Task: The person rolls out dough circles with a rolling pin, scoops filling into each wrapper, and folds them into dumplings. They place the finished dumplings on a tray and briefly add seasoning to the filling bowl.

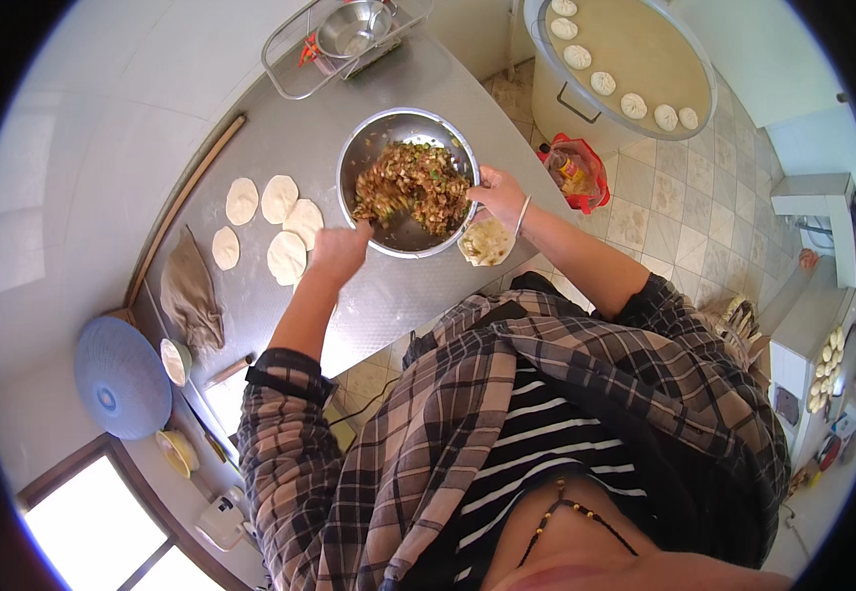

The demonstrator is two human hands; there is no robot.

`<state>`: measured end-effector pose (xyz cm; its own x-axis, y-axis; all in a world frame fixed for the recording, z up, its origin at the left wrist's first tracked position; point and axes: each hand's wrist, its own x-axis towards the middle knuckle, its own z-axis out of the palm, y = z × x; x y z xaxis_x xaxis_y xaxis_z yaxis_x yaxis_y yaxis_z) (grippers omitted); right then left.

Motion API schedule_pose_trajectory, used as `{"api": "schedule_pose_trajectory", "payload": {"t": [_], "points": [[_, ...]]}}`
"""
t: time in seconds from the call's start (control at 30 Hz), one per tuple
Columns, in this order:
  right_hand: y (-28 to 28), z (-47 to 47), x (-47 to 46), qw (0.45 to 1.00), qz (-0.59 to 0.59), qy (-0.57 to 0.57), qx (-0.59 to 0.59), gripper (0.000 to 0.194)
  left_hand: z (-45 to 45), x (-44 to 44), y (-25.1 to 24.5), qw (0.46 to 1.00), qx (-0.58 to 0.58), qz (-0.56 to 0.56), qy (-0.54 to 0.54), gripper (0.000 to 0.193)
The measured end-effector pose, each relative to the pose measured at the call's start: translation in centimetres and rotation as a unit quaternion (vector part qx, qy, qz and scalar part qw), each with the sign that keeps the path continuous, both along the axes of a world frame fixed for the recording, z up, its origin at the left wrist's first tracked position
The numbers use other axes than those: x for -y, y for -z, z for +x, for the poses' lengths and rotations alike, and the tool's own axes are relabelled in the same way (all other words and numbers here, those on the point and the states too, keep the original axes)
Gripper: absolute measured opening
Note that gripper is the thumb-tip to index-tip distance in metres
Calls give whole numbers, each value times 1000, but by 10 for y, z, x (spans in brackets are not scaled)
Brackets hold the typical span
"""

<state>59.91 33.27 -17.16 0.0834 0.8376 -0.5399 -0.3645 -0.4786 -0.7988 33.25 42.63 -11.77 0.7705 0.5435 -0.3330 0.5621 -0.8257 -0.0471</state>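
A steel mixing bowl of chopped filling stands on the metal table. At its lower left rim my left hand is closed, apparently round a utensil mostly hidden by the hand and the filling; the filling beside it is blurred. With thumb and fingers, my right hand holds the bowl's right rim. Just below that hand is a round dough wrapper with some filling on it; whether the hand supports it I cannot tell. Several plain dough wrappers lie left of the bowl, some overlapping.
Behind the bowl are a wire basket and a small steel bowl. A brown cloth and a flour bowl are at left. Pleated buns sit on a large round vessel beyond the table; a red bag is beside it. Another person's hand shows far right.
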Motion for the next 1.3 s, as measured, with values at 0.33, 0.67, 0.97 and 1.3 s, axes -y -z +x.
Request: {"api": "schedule_pose_trajectory", "payload": {"t": [0.33, 0.67, 0.97, 1.3], "points": [[-10, 9, -8, 995, -18, 51, -82, 40, 6, -54, 25, 985, 67, 137, -78, 10], [0, 4, -8, 994, -9, 66, -85, 34, 26, 39, 18, 966, 240, 25, -92, 22], [6, 12, -14, 997, -1, 69, -42, 42, 10, -22, 20, 989, 101, 34, -104, 21], [-6, 13, -20, 999, 35, 9, 18, 40, 53, -54, 24, 971, 210, 8, -110, 19]]}}
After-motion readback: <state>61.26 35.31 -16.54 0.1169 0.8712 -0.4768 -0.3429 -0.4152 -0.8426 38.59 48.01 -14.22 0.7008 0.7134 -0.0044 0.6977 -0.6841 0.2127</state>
